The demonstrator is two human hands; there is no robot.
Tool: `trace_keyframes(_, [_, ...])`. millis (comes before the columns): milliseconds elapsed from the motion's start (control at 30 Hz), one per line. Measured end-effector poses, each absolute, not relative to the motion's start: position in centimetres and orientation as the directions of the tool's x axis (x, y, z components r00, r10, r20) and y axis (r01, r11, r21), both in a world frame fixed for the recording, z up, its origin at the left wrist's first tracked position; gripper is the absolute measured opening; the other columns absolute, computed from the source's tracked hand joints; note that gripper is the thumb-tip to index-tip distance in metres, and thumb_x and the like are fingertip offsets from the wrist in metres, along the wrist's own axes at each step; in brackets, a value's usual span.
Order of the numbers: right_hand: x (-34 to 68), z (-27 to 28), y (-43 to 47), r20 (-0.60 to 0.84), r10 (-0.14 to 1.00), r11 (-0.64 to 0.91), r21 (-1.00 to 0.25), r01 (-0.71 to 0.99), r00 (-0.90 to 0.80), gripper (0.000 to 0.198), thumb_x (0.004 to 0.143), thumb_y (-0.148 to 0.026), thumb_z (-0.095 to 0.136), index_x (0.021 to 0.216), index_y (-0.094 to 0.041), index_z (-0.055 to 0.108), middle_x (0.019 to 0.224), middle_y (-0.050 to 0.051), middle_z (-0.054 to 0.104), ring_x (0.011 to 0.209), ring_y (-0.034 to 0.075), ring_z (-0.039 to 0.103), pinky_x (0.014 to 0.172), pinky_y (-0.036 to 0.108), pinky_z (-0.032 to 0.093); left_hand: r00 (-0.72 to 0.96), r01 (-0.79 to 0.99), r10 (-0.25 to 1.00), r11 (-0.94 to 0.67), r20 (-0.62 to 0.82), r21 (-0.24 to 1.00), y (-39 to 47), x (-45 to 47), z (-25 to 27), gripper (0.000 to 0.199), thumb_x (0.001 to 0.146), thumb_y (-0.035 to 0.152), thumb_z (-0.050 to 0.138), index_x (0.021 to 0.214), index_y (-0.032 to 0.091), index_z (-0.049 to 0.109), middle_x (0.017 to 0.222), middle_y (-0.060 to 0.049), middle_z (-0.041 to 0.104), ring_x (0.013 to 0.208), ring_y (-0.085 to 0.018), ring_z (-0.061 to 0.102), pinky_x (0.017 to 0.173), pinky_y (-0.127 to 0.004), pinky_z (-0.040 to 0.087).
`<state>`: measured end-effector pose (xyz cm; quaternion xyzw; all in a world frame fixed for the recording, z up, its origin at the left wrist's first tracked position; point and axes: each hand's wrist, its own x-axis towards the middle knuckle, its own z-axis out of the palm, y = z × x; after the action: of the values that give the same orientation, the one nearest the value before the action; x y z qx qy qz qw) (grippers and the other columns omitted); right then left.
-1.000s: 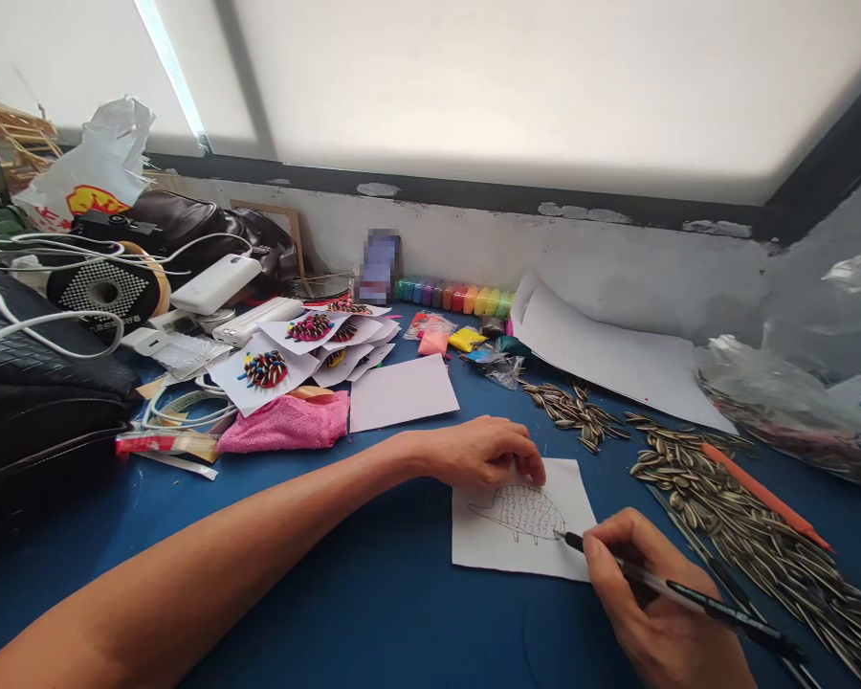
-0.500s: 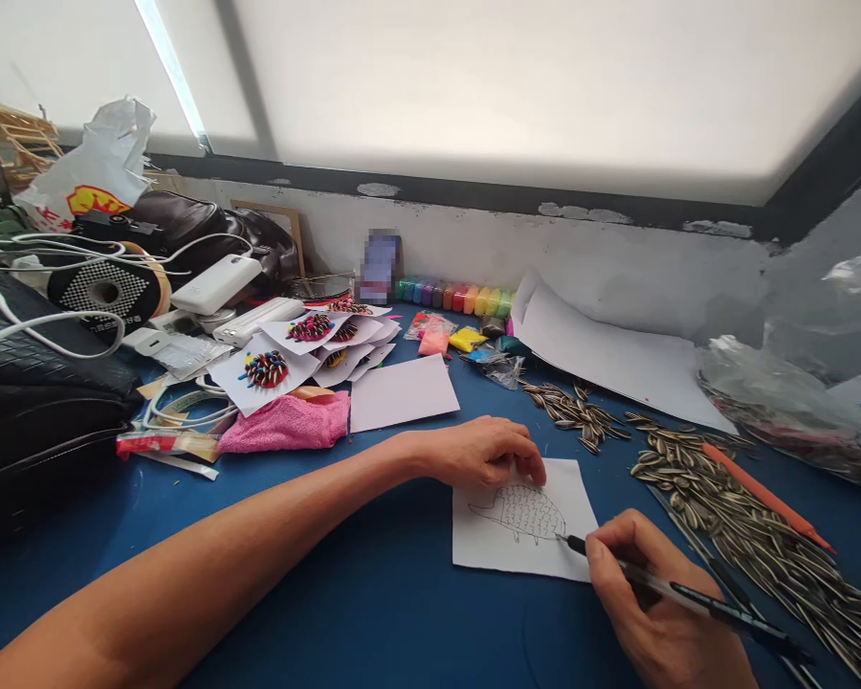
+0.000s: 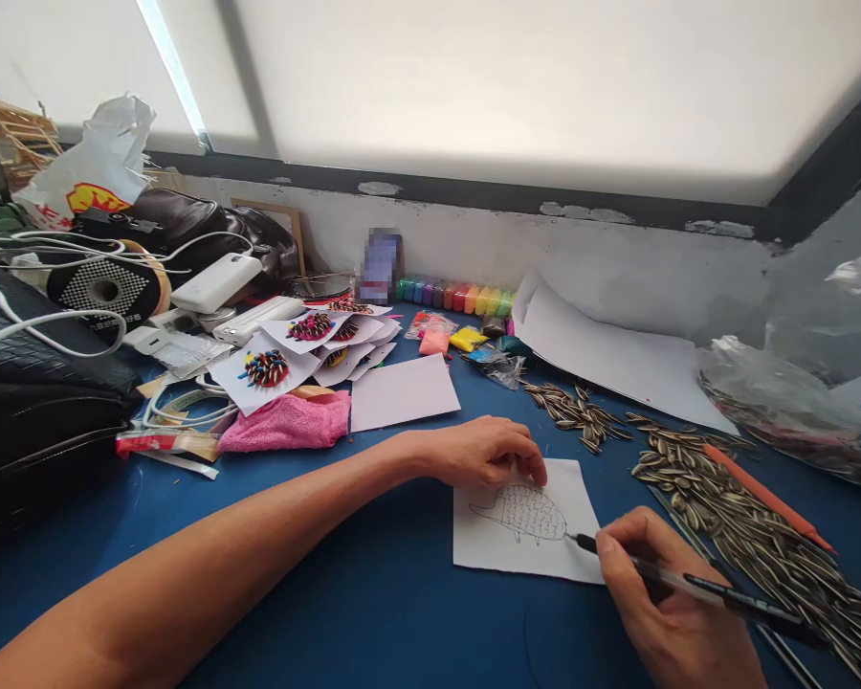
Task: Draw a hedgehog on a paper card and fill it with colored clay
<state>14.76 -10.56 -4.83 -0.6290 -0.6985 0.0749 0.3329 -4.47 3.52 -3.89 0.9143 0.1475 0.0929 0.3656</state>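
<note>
A small white sheet of paper (image 3: pixel 488 545) lies on the blue table, bearing a line drawing of a bird-like animal (image 3: pixel 520 514) with a scalloped body and two short legs. My left hand (image 3: pixel 495 452) bends over the paper's top edge, its fingers closed and holding the sheet down. Between the thumb and fingers of my right hand (image 3: pixel 674 593) is a black pen (image 3: pixel 660 574). Its tip meets the paper at the right end of the drawing. Striped sunflower seeds (image 3: pixel 753 536) are heaped to the right, with an orange stick-like tool (image 3: pixel 767 496) lying across them.
Another blank paper (image 3: pixel 406 392) lies beyond my left forearm. Cards with seed-decorated figures (image 3: pixel 267 369) and a pink cloth (image 3: pixel 287 421) are to the left. Coloured clay packs (image 3: pixel 466 299) line the wall, near large white sheets (image 3: pixel 617 359). A black bag (image 3: pixel 43 411) stands far left.
My right hand and the pen have shifted slightly to the right, and the pen tip is now at the outline's right end. My left hand has stayed in place.
</note>
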Motion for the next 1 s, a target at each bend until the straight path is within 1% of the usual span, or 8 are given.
trace_keyframes(233, [14.9, -4.9, -10.5, 0.362, 0.932, 0.216, -0.523, 0.824, -0.015, 0.027, 0.089, -0.032, 0.047, 0.064, -0.025, 0.050, 0.049, -0.007, 0.049, 0.038, 0.011, 0.048, 0.037, 0.021, 0.037, 0.938, 0.214, 0.343, -0.687, 0.049, 0.695, 3.5, -4.5, -3.9, 0.040, 0.075, -0.004, 0.042, 0.101, 0.017, 0.065, 0.101, -0.004, 0.059, 0.098, -0.015, 0.053, 0.094, -0.029, 0.039])
trace_keyframes(433, [14.1, -4.8, -10.7, 0.340, 0.938, 0.155, -0.586, 0.796, 0.068, 0.028, 0.087, -0.034, 0.048, 0.061, -0.025, 0.047, 0.049, -0.007, 0.044, 0.040, 0.011, 0.043, 0.039, 0.023, 0.034, 0.937, 0.209, 0.344, -0.687, 0.058, 0.696, 3.5, -4.5, -4.0, 0.043, 0.073, -0.005, 0.042, 0.103, 0.015, 0.066, 0.100, -0.004, 0.059, 0.096, -0.014, 0.054, 0.092, -0.026, 0.039])
trace_keyframes(533, [14.0, -4.5, -10.9, 0.286, 0.948, 0.093, -0.671, 0.736, 0.140, 0.030, 0.088, -0.036, 0.046, 0.060, -0.024, 0.045, 0.052, -0.006, 0.040, 0.044, 0.011, 0.041, 0.043, 0.023, 0.034, 0.935, 0.214, 0.350, -0.687, 0.058, 0.694, 3.5, -4.4, -4.0, 0.044, 0.073, -0.005, 0.042, 0.102, 0.017, 0.067, 0.100, -0.003, 0.059, 0.096, -0.014, 0.054, 0.092, -0.026, 0.040])
trace_keyframes(667, [15.9, -3.7, -10.4, 0.149, 0.975, -0.001, -0.739, 0.674, 0.165, 0.036, 0.087, -0.048, 0.048, 0.060, -0.024, 0.046, 0.050, -0.006, 0.036, 0.042, 0.011, 0.034, 0.038, 0.023, 0.030, 0.933, 0.189, 0.351, -0.661, 0.076, 0.726, 3.7, -4.6, -4.2, 0.043, 0.073, -0.005, 0.042, 0.102, 0.015, 0.067, 0.100, -0.004, 0.059, 0.096, -0.014, 0.054, 0.089, -0.026, 0.042])
trace_keyframes(800, [18.2, -2.5, -9.2, 0.065, 0.976, -0.093, -0.733, 0.674, 0.205, 0.044, 0.081, -0.061, 0.049, 0.057, -0.024, 0.046, 0.047, -0.006, 0.031, 0.038, 0.010, 0.031, 0.033, 0.022, 0.027, 0.917, 0.172, 0.392, -0.552, 0.072, 0.816, 3.8, -4.7, -4.5, 0.042, 0.073, -0.004, 0.040, 0.102, 0.013, 0.067, 0.102, -0.006, 0.061, 0.091, -0.013, 0.056, 0.080, -0.025, 0.044])
trace_keyframes(833, [18.4, -2.2, -9.0, 0.036, 0.981, -0.104, -0.739, 0.666, 0.193, 0.046, 0.079, -0.063, 0.050, 0.056, -0.024, 0.046, 0.046, -0.005, 0.033, 0.037, 0.010, 0.033, 0.033, 0.022, 0.028, 0.909, 0.172, 0.412, -0.509, 0.064, 0.843, 3.8, -4.7, -4.5, 0.042, 0.073, -0.004, 0.040, 0.101, 0.012, 0.067, 0.101, -0.006, 0.063, 0.089, -0.013, 0.056, 0.077, -0.024, 0.044])
trace_keyframes(933, [18.1, -1.3, -8.8, -0.051, 0.986, -0.140, -0.771, 0.621, 0.159, 0.046, 0.076, -0.065, 0.050, 0.056, -0.024, 0.046, 0.044, -0.004, 0.039, 0.036, 0.011, 0.038, 0.033, 0.022, 0.032, 0.868, 0.144, 0.491, -0.387, 0.071, 0.911, 3.6, -4.5, -4.5, 0.039, 0.071, -0.004, 0.040, 0.096, 0.011, 0.066, 0.090, -0.004, 0.065, 0.082, -0.011, 0.057, 0.073, -0.024, 0.044])
trace_keyframes(1000, [17.5, -0.9, -8.9, -0.100, 0.983, -0.174, -0.775, 0.607, 0.154, 0.045, 0.075, -0.064, 0.050, 0.055, -0.024, 0.045, 0.044, -0.004, 0.040, 0.037, 0.010, 0.037, 0.034, 0.022, 0.032, 0.817, 0.103, 0.566, -0.334, 0.112, 0.937, 3.7, -4.4, -4.5, 0.036, 0.068, -0.004, 0.040, 0.089, 0.011, 0.066, 0.083, -0.003, 0.065, 0.077, -0.010, 0.057, 0.071, -0.023, 0.044])
